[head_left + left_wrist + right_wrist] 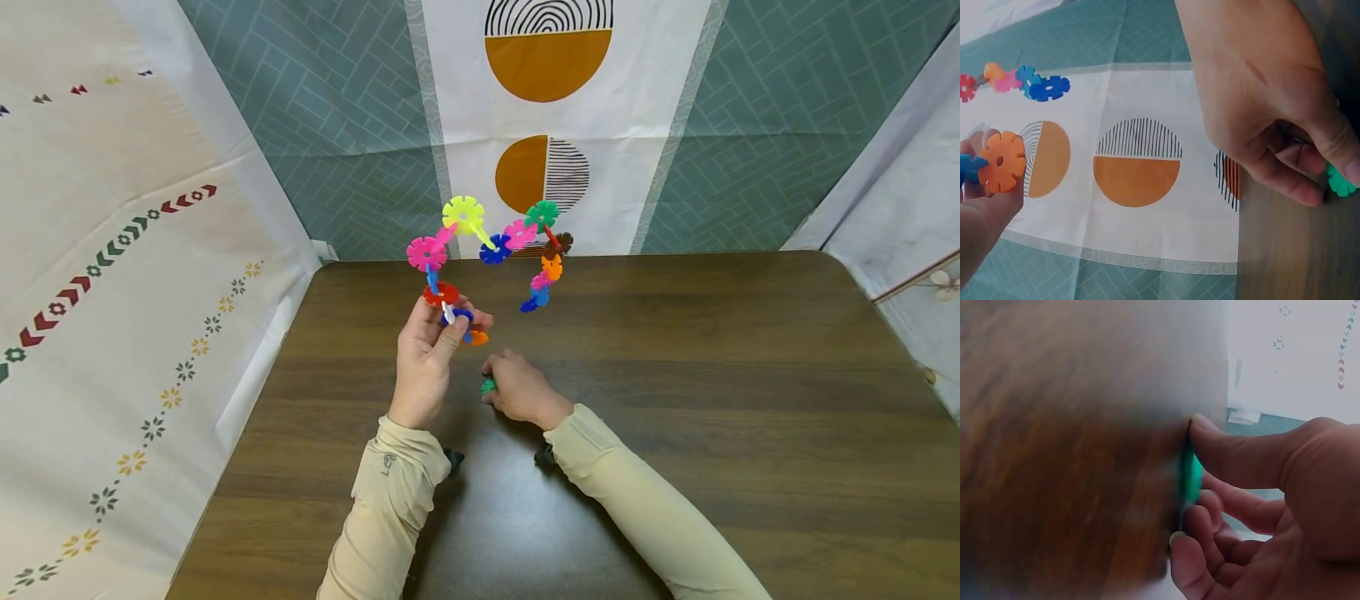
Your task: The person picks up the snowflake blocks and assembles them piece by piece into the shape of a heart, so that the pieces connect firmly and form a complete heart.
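My left hand (426,358) holds a chain of linked plastic flower discs up over the table, pinching it at a dark blue disc near one end. From there the chain arches through a red disc (441,294), a pink disc (426,253) and a yellow disc (463,215), then hangs down on the right to a blue disc (529,306). An orange disc (1002,161) forms the held end. Low at the tabletop, my right hand (522,389) grips a single green flower disc (1192,478) between thumb and fingers, the disc standing on edge in the right wrist view.
The brown wooden table (712,400) reaches back to a wall cloth (337,150) in green with a white patterned panel. White fabric (135,292) hangs along the left side, and more cloth (915,192) on the right. Sleeves cover both forearms.
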`<action>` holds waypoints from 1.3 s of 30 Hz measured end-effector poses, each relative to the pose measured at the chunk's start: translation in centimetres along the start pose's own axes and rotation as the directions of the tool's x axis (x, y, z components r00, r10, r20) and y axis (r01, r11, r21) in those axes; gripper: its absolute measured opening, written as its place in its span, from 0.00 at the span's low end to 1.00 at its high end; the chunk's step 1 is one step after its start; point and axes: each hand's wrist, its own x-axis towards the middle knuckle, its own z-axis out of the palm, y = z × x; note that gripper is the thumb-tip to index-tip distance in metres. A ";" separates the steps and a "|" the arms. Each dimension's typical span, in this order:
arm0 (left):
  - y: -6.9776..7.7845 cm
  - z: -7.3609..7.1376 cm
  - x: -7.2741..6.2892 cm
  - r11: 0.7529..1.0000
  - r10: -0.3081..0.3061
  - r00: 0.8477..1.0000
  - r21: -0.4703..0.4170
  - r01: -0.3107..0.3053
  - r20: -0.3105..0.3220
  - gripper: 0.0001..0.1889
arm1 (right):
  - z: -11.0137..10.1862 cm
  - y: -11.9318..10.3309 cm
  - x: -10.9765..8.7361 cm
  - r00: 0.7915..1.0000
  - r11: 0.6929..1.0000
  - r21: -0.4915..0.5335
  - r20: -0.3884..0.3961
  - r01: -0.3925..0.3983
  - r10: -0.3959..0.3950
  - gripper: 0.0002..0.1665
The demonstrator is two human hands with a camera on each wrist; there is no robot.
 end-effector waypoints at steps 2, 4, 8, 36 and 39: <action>0.1 0.0 0.0 1.000 -0.002 1.000 -0.017 0.001 -0.009 0.10 | 0.0 0.2 -0.1 0.999 0.999 0.029 0.024 -0.034 0.033 0.20; 0.1 0.1 0.0 0.999 0.000 1.000 -0.044 0.000 -0.016 0.09 | -0.2 0.4 -0.3 0.999 0.998 0.057 0.039 -0.038 0.036 0.16; 0.1 0.1 -0.1 0.994 0.005 1.000 -0.110 -0.007 -0.018 0.08 | -0.9 1.2 -1.0 1.000 0.981 0.192 0.005 0.001 -0.002 0.08; -1.1 1.1 -0.3 0.986 -0.016 0.997 -0.164 0.004 -0.073 0.12 | -6.8 -1.2 -4.9 0.687 0.403 0.654 -0.722 0.641 0.080 0.09; -1.4 1.3 -0.3 0.993 -0.016 0.992 -0.119 0.001 -0.126 0.19 | -6.9 -1.4 -5.0 0.676 0.424 0.629 -0.735 0.651 0.052 0.09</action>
